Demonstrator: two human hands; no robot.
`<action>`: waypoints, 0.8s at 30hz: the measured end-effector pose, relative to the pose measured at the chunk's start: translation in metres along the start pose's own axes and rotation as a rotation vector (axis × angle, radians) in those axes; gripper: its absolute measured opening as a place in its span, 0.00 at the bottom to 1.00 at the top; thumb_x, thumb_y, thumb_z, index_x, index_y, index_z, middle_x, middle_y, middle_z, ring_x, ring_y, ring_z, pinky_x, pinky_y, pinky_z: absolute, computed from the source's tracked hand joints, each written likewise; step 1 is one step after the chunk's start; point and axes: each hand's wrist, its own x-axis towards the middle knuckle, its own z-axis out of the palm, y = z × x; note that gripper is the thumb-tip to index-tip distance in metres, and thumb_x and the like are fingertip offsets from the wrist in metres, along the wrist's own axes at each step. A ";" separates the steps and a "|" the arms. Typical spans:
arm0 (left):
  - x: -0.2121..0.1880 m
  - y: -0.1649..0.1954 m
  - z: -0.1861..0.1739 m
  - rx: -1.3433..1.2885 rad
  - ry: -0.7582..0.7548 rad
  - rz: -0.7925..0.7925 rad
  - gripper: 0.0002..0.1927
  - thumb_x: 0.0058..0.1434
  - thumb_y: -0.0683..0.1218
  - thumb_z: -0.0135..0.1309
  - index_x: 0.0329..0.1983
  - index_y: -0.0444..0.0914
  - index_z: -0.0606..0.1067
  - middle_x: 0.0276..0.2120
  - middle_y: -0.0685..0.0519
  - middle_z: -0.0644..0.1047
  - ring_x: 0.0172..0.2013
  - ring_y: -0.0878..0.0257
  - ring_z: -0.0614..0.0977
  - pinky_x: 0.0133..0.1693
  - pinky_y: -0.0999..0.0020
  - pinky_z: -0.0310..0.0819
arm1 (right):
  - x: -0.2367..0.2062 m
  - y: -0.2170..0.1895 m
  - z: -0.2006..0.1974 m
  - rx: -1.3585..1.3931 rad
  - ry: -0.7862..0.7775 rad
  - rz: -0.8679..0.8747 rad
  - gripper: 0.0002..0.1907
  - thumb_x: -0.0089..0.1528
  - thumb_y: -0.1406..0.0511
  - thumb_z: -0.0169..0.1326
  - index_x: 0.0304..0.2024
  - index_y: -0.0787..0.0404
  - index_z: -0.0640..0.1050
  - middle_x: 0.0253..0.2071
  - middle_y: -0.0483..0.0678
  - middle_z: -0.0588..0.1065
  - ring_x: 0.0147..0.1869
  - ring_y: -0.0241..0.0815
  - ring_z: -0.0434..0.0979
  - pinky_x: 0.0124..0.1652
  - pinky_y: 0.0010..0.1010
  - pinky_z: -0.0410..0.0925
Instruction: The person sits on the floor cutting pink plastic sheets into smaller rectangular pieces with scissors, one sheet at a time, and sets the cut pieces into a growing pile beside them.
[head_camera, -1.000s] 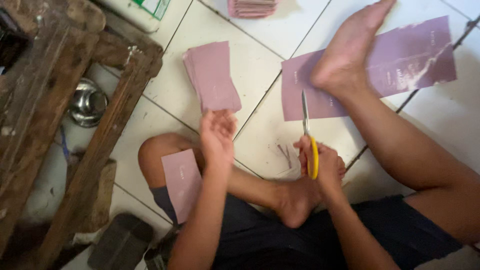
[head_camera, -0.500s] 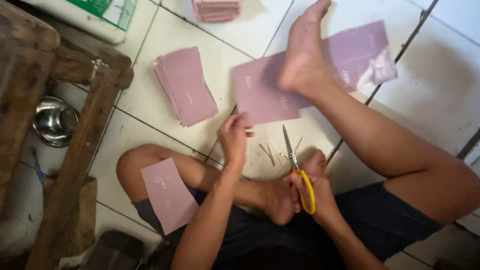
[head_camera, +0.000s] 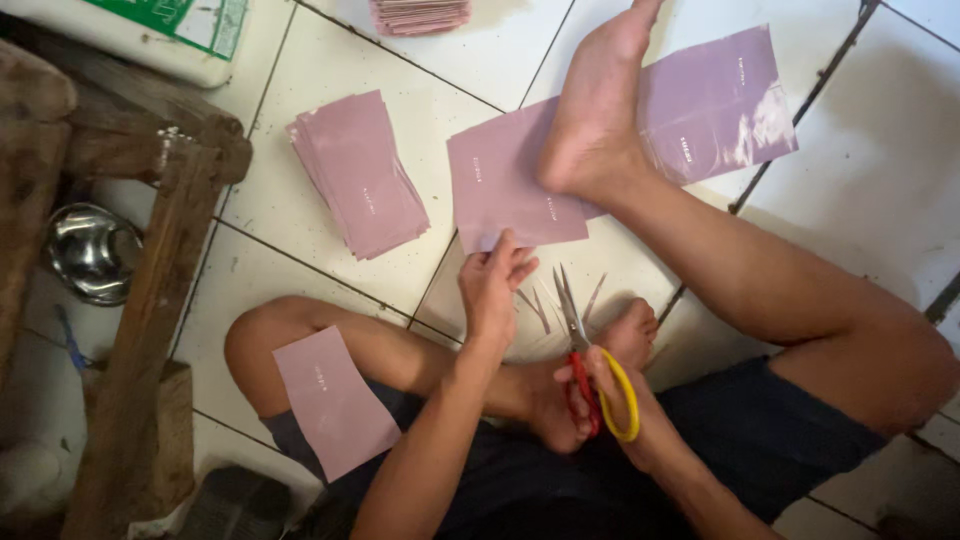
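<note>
Scissors (head_camera: 580, 345) (one pair) in right hand (head_camera: 625, 400); left hand (head_camera: 492, 285) touching mauve sheet (head_camera: 510, 190)

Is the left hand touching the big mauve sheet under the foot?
Touching. In the head view, the left hand has its fingertips on the near edge of the mauve sheet, with no gap visible.

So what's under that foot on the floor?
Under the foot lies a long purple sheet on the white floor tiles. It shows on both sides; the middle part is hidden. The left hand touches its near edge.
</note>
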 end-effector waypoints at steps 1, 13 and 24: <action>0.002 -0.004 -0.002 -0.052 0.014 0.014 0.18 0.66 0.45 0.58 0.45 0.22 0.73 0.39 0.43 0.78 0.39 0.54 0.83 0.40 0.61 0.85 | 0.002 0.001 0.001 -0.002 -0.025 -0.025 0.34 0.67 0.43 0.37 0.44 0.66 0.78 0.20 0.46 0.69 0.20 0.38 0.68 0.23 0.28 0.63; -0.005 0.010 -0.011 -0.038 -0.021 0.006 0.13 0.65 0.44 0.58 0.45 0.27 0.75 0.38 0.46 0.79 0.38 0.57 0.84 0.38 0.67 0.84 | 0.072 -0.019 0.034 -0.112 0.153 -0.064 0.26 0.62 0.45 0.54 0.42 0.61 0.82 0.19 0.39 0.64 0.21 0.30 0.62 0.22 0.23 0.56; -0.006 0.016 -0.014 -0.013 -0.020 -0.008 0.13 0.64 0.44 0.59 0.45 0.28 0.76 0.38 0.47 0.80 0.38 0.55 0.86 0.36 0.68 0.82 | 0.072 -0.025 0.031 -0.150 0.296 -0.030 0.24 0.59 0.50 0.63 0.33 0.67 0.83 0.14 0.38 0.63 0.13 0.30 0.57 0.15 0.26 0.50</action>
